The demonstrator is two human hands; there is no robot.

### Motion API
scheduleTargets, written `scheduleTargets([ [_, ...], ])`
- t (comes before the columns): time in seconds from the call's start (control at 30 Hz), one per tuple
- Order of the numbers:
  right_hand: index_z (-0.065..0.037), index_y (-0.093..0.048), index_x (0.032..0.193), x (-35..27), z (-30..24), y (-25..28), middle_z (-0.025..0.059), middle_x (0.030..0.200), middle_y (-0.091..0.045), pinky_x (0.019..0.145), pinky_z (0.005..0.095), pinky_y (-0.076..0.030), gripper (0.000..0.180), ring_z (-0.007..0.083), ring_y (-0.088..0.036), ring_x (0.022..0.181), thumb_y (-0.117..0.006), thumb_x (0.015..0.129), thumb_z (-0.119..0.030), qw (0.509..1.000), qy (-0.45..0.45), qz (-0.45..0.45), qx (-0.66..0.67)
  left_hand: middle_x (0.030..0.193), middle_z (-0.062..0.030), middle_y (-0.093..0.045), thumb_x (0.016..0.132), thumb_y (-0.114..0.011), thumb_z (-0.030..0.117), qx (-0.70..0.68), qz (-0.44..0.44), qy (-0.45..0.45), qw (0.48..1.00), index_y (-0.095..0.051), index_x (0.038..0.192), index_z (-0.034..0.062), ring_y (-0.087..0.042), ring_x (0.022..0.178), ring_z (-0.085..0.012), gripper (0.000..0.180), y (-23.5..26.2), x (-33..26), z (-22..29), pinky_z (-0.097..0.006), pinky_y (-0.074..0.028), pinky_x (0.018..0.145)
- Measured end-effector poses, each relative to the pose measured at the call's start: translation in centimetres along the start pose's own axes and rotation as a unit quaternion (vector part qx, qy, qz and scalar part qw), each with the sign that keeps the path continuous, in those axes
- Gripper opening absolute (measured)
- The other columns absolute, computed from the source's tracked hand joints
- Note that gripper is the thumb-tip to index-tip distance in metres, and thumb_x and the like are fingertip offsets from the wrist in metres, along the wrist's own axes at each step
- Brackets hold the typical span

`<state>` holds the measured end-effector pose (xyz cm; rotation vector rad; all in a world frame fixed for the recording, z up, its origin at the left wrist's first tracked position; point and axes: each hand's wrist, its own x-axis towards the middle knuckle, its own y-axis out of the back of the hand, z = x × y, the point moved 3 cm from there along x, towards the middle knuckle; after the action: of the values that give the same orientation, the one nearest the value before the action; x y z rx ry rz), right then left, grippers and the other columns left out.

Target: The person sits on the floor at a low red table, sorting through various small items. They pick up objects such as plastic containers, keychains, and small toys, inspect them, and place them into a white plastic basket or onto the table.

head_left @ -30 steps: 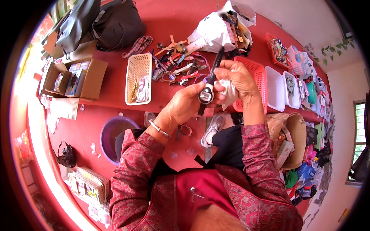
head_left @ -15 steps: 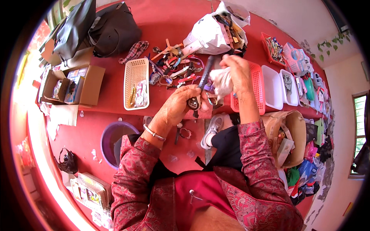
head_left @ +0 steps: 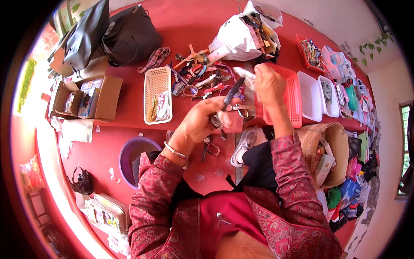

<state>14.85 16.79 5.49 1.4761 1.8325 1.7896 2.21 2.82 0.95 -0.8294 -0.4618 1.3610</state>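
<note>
While your left hand (head_left: 206, 120) curls shut around a wristwatch (head_left: 217, 119) over the near edge of the red table (head_left: 129, 114), the watch's dark strap (head_left: 233, 92) sticks up and away from your fingers; your right hand (head_left: 268, 83) is raised just beyond it, fingers pinched on a white cloth (head_left: 246, 73), close to the strap's tip but whether it touches it you cannot tell; a red basket (head_left: 293, 99) lies under that hand, with white trays (head_left: 312, 97) to its right; a heap of loose watches and straps (head_left: 200, 77) lies just beyond your left hand; a cream basket (head_left: 158, 100) sits to the left, a cardboard box (head_left: 88, 99) further left; a purple bucket (head_left: 136, 157) stands on the floor by your left elbow.
</note>
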Motion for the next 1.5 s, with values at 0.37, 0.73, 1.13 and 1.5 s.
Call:
scheduleTargets([
  [0.37,0.0,-0.057,0.102,-1.4,-3.1,-1.2,0.0141,0.088,-0.063,0.051,0.0304,-0.055,0.03,0.0193,-0.063,0.064,-0.066,0.073,-0.001,0.516,-0.108,-0.355,0.772,0.048,-0.0027,-0.043,0.09,-0.042,0.023,-0.188,-0.082,0.059,0.977,-0.051,0.093,-0.0025,-0.04,0.035,-0.0107,0.027,0.0,0.7,-2.0,-0.029,-0.048,0.045],
  [0.73,-0.004,-0.053,0.073,-0.7,-1.9,-1.0,0.0023,0.065,-0.057,0.051,0.0207,-0.046,0.011,0.0072,-0.055,0.056,-0.064,0.072,-0.003,0.648,-0.27,-0.264,0.662,0.098,-0.0172,-0.059,0.092,-0.041,0.035,-0.13,0.028,0.024,0.991,-0.047,0.111,-0.0017,-0.059,0.086,-0.0263,0.042,0.1,1.0,-1.7,-0.042,-0.049,0.081],
  [1.13,0.0,-0.057,0.08,1.1,0.7,2.3,0.0071,0.065,-0.059,0.05,0.0247,-0.046,0.01,0.0117,-0.057,0.056,-0.06,0.078,-0.009,0.868,-0.189,0.073,0.453,0.092,-0.0111,-0.059,0.095,-0.03,0.021,-0.131,0.073,0.025,0.988,-0.049,0.113,-0.0017,-0.059,0.078,-0.0168,0.034,1.8,1.8,-3.2,-0.028,-0.052,0.07],
  [1.5,-0.007,-0.059,0.086,0.0,-2.8,-0.2,0.0072,0.068,-0.062,0.051,0.0291,-0.046,0.006,0.0135,-0.058,0.057,-0.059,0.082,-0.011,0.964,0.001,0.085,0.251,0.105,-0.0147,-0.054,0.092,-0.033,0.007,-0.098,0.126,-0.084,0.984,-0.046,0.11,-0.0065,-0.054,0.1,-0.0238,0.026,0.8,1.4,-1.9,-0.037,-0.049,0.086],
])
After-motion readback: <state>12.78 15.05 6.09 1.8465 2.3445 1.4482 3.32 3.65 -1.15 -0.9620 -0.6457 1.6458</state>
